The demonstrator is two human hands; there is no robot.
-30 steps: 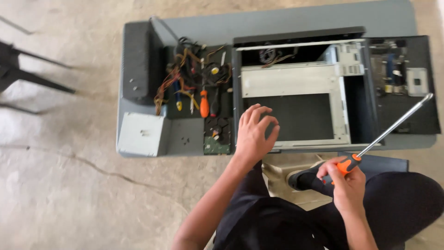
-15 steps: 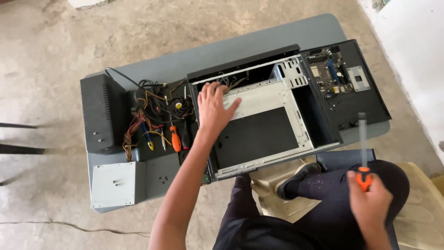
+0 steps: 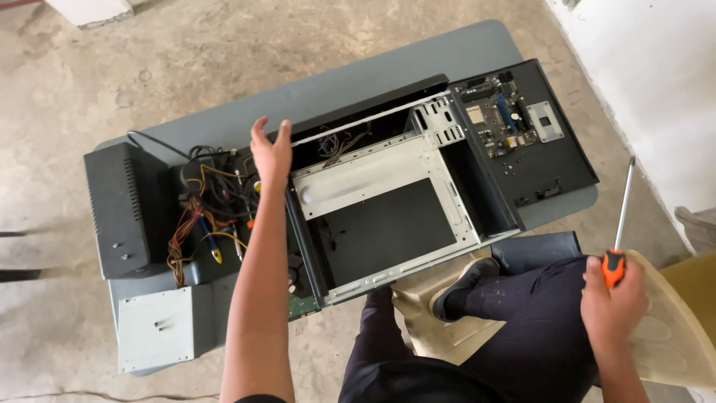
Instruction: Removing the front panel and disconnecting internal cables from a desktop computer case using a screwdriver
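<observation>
An opened, emptied computer case point(image 3: 388, 216) lies flat on a low grey table point(image 3: 358, 82). My left hand point(image 3: 271, 153) hovers over the case's far left corner, fingers spread, holding nothing. My right hand point(image 3: 613, 302) is off to the right above my knee, closed around the orange handle of a long screwdriver point(image 3: 619, 216) whose shaft points up and away. The black side panel point(image 3: 537, 164) with a circuit board point(image 3: 501, 119) on it lies to the right of the case.
A black power supply point(image 3: 123, 209) with a tangle of coloured cables point(image 3: 201, 216) sits left of the case. A grey metal drive box point(image 3: 156, 328) lies at the table's near left corner. My legs and a shoe point(image 3: 462, 287) are below the case; a white wall point(image 3: 649, 89) stands on the right.
My left hand has lifted off the case interior and moved to its far left corner. My right hand with the screwdriver has swung further right. The view has shifted.
</observation>
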